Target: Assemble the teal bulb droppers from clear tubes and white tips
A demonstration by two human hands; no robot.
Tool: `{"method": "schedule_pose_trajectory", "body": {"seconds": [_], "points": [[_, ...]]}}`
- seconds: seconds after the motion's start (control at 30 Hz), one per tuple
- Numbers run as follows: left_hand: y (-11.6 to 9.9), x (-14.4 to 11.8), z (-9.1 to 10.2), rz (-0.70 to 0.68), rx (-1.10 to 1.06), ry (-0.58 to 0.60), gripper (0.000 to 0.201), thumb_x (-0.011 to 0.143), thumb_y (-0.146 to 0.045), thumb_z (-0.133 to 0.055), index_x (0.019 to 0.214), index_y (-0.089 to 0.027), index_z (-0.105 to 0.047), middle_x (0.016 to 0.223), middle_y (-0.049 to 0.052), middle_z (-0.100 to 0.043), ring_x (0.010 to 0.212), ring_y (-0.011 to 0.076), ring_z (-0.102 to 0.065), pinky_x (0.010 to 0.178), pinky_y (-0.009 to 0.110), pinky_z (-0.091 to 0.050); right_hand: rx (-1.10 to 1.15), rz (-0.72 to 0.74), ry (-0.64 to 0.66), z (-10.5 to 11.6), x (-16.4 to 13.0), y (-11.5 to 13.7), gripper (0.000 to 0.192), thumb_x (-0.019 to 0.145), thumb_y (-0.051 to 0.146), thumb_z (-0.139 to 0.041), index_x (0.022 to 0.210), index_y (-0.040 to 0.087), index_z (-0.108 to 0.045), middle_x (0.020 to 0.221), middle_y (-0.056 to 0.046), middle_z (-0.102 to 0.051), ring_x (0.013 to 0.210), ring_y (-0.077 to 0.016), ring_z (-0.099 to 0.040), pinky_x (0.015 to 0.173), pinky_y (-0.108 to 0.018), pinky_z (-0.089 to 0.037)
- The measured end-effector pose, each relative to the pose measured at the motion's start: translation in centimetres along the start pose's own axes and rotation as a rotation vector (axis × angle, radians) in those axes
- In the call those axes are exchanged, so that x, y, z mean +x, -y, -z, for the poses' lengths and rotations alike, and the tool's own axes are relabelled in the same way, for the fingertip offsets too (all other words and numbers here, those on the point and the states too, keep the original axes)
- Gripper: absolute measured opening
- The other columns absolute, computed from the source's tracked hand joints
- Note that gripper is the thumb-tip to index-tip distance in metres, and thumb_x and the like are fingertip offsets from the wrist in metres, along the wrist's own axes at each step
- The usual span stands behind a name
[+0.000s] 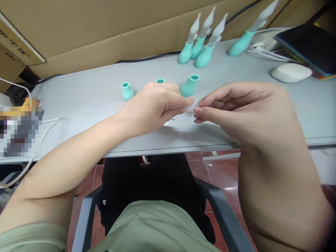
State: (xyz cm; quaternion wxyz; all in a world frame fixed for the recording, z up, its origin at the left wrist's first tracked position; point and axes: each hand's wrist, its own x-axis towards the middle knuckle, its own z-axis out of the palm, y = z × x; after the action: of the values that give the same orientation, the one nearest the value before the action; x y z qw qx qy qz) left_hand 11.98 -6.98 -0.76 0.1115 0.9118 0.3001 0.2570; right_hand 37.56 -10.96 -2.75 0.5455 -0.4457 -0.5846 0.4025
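Note:
In front of me, over the desk's front half, my left hand (162, 105) pinches a small translucent white plastic part (189, 109) between thumb and fingers. From the other side my right hand (231, 105) closes thumb and fingertips on its end; whether a second tiny piece is there I cannot tell. Just behind the hands stands an open-topped teal bulb (189, 86). Another teal bulb (160, 81) is mostly hidden by my left hand, and a third teal bulb (127, 91) stands to its left.
Three bulb nasal aspirators (204, 56) with white tips stand at the back, and another aspirator (241, 43) farther right. A white computer mouse (291, 72), white cables (273, 52) and a dark flat object (309, 47) lie at right. Cardboard (105, 31) backs the grey desk (86, 105).

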Motion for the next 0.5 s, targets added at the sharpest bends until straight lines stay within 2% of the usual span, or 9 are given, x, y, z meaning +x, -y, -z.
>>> {"method": "schedule_pose_trajectory", "body": {"seconds": [0.07,0.13,0.23,0.37,0.5], "points": [[-0.4,0.0,0.1,0.006,0.024,0.022,0.033,0.131,-0.030,-0.066,0.132,-0.031,-0.099,0.107,0.004,-0.084,0.100,0.0250,-0.089,0.103,0.045,-0.072,-0.039,0.033,-0.035,0.5,0.0,-0.2,0.013,0.077,0.021,-0.099,0.089,0.025,-0.095,0.075,0.000,-0.083,0.065,-0.0153,-0.078,0.065,-0.030,-0.068],[-1.0,0.2,0.3,-0.028,0.058,0.047,0.037,0.129,-0.017,-0.066,0.140,-0.030,-0.100,0.115,0.006,-0.088,0.107,0.0241,-0.090,0.102,0.040,-0.072,-0.112,0.072,-0.093,1.2,-0.3,-0.8,0.018,0.080,0.025,-0.098,0.097,0.026,-0.101,0.078,0.000,-0.084,0.068,-0.0147,-0.076,0.068,-0.031,-0.066],[-2.2,1.0,0.7,-0.017,0.123,0.151,0.035,0.123,-0.004,-0.071,0.134,-0.019,-0.101,0.121,0.011,-0.091,0.115,0.0248,-0.091,0.104,0.037,-0.071,-0.245,0.084,-0.166,2.6,-1.0,-2.3,0.018,0.085,0.036,-0.100,0.099,0.027,-0.104,0.086,-0.004,-0.088,0.075,-0.0173,-0.076,0.070,-0.034,-0.061],[-3.6,2.3,1.0,0.118,0.214,0.307,0.029,0.120,-0.006,-0.078,0.134,-0.018,-0.100,0.125,0.010,-0.093,0.117,0.0274,-0.092,0.107,0.041,-0.070,-0.407,0.027,-0.067,3.8,-1.4,-3.8,0.024,0.084,0.043,-0.092,0.097,0.025,-0.102,0.077,-0.004,-0.081,0.068,-0.0175,-0.065,0.062,-0.034,-0.048],[-3.0,3.0,-0.1,0.076,0.255,0.323,0.031,0.124,-0.010,-0.071,0.133,-0.018,-0.099,0.128,0.012,-0.096,0.120,0.0298,-0.093,0.102,0.044,-0.070,-0.540,0.034,0.017,3.8,-1.2,-3.6,0.021,0.089,0.039,-0.087,0.101,0.025,-0.099,0.081,-0.005,-0.082,0.071,-0.0211,-0.067,0.072,-0.041,-0.055]]}}
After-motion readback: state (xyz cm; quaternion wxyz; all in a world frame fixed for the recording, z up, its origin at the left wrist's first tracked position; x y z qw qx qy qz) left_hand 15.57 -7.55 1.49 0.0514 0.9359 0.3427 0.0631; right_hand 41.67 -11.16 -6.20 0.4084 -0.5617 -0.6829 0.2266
